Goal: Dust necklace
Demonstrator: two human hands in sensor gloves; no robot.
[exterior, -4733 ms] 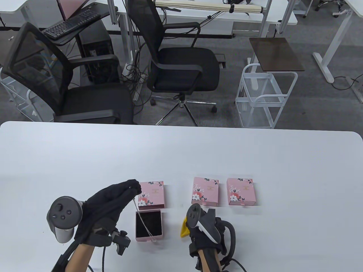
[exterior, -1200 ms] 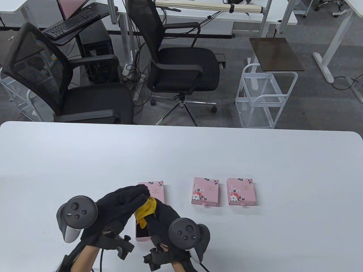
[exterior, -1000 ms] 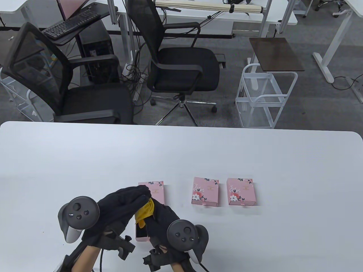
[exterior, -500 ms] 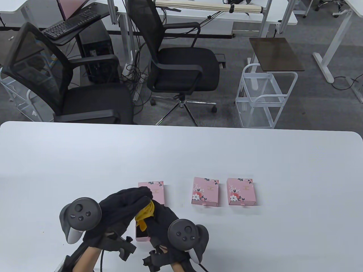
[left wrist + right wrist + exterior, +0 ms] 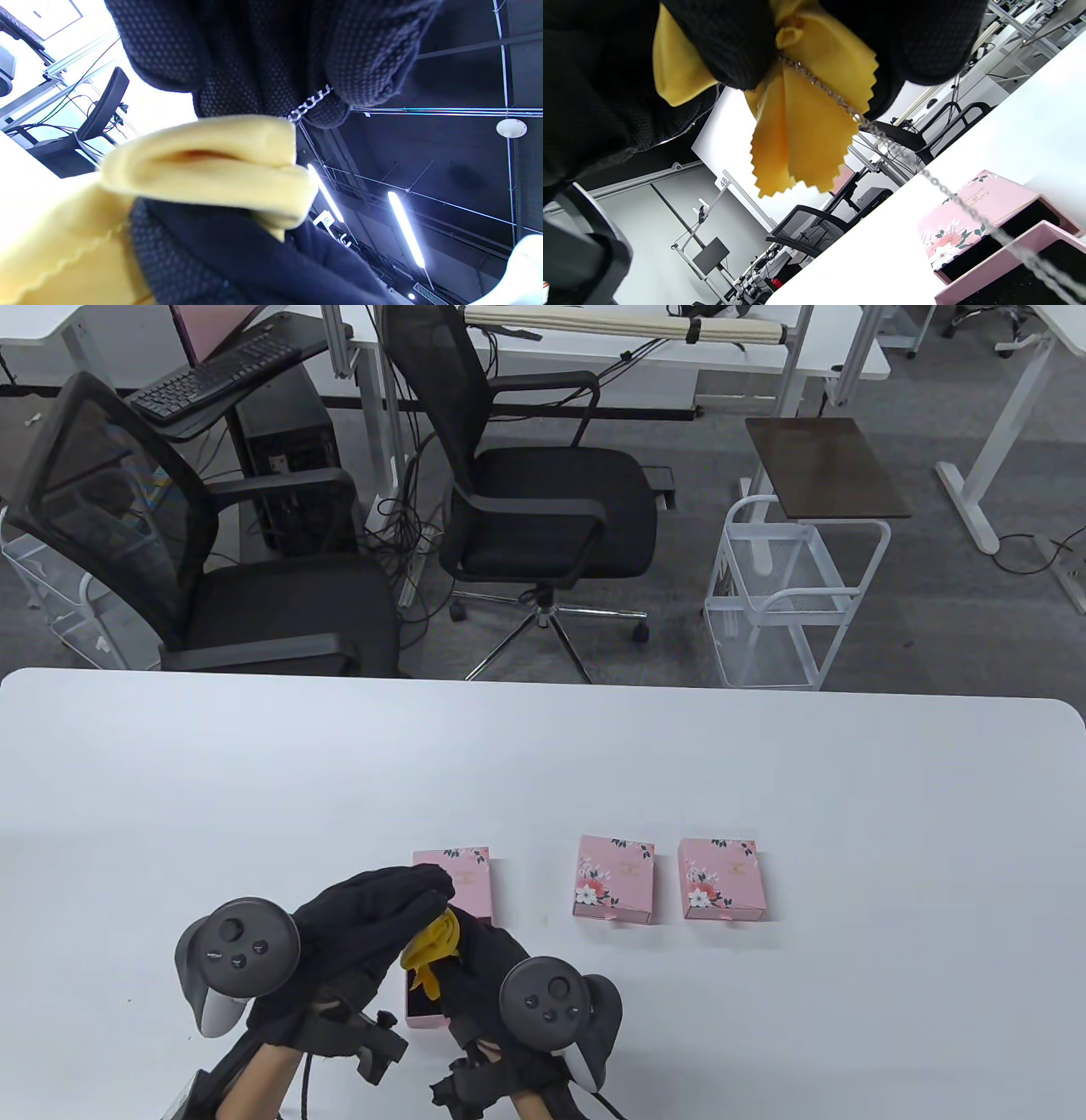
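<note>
Both gloved hands meet low over the white table (image 5: 543,763), just above an open pink tray (image 5: 422,1011) with a dark lining. The left hand (image 5: 365,929) pinches the top of the necklace (image 5: 882,137) between thumb and fingertips; in the left wrist view a short run of silver chain shows at that pinch. The right hand (image 5: 484,963) grips a yellow cloth (image 5: 433,946) bunched around the chain just below the left hand's fingers. In the right wrist view the chain leaves the cloth and hangs down toward the tray. The tray's flowered pink sleeve (image 5: 467,874) lies just behind the hands, and two closed pink boxes (image 5: 615,878) sit side by side to the right, apart from it.
</note>
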